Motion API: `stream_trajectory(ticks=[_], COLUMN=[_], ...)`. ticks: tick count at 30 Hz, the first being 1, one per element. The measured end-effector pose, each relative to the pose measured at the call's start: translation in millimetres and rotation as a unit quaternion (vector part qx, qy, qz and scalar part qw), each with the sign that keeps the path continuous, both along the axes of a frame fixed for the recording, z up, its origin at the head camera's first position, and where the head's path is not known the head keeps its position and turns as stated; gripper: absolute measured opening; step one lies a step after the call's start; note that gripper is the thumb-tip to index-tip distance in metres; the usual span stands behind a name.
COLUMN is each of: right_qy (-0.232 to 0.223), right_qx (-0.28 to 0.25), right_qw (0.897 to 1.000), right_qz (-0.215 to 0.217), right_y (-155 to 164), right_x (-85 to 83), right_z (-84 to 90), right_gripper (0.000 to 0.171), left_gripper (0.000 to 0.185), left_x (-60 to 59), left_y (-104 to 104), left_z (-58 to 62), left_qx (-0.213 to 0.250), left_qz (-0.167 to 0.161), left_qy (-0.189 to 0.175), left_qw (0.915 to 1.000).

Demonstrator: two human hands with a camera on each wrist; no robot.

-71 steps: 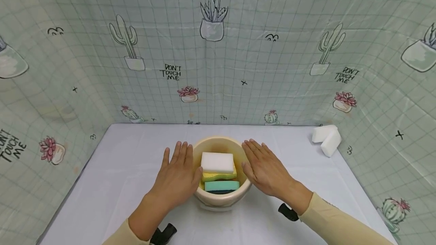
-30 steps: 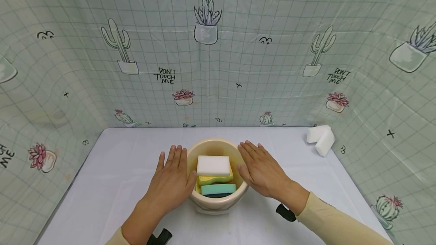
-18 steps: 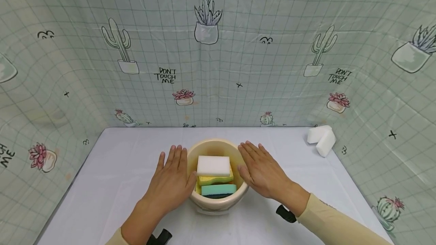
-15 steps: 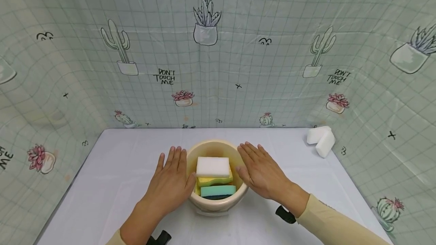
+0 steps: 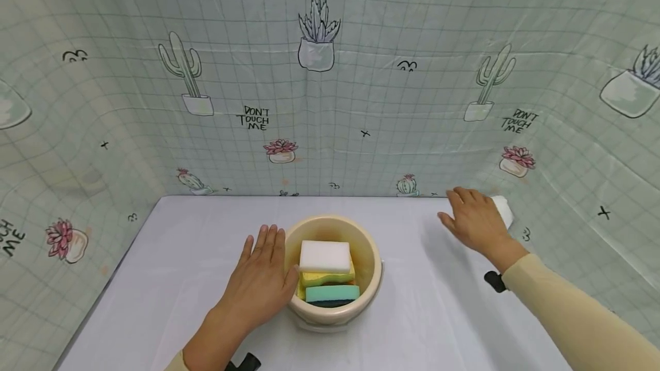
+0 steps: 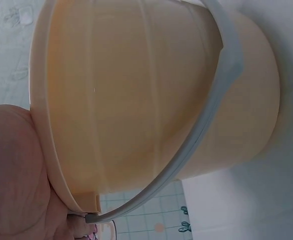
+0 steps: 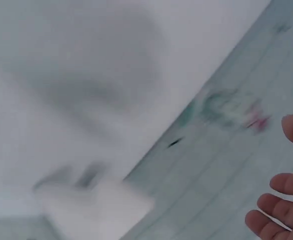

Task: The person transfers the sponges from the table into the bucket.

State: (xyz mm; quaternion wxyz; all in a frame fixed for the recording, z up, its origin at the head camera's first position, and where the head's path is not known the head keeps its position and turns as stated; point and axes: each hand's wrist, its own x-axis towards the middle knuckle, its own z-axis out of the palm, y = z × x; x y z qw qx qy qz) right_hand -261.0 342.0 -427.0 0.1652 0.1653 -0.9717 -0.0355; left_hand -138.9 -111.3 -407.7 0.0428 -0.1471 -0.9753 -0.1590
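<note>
A cream bucket [image 5: 376,276] with a grey handle [image 6: 200,127] stands upright at mid-table. Inside it, a white sponge [image 5: 325,256] lies on a yellow sponge [image 5: 330,278], with a teal sponge [image 5: 332,293], dark underneath, nearer me. My left hand [image 5: 259,285] rests on the bucket's left rim, its fingers straight. At the back right my right hand [image 5: 476,219] hovers above the table, fingers loosely bent around nothing. Beside and partly behind it are white sponge-like blocks [image 5: 503,210], mostly hidden in the head view and blurred in the right wrist view.
The white-covered table [image 5: 206,239] meets a patterned curtain [image 5: 340,102] at the back and both sides. Black wrist camera mounts [image 5: 495,281] hang below the forearms.
My right hand has left the bucket's right rim and moved right and back to the white blocks, now covering much of them. The left hand stays on the rim; the bucket stands where it was.
</note>
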Motion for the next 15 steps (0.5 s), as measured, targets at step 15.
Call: stream_trajectory(ticks=[15], right_qy=[-0.223], right_qx=[-0.063], right_qw=[0.956], right_qz=[-0.183], right_y=[85.3], right_x=[-38.6], right_z=[-44.3], right_gripper=[0.079], left_gripper=[0.071], left_x=[0.0], left_y=[-0.2], left_z=[-0.7], left_qx=[0.012], left_qz=[-0.006], left_qy=[-0.011], left_qw=[0.9998])
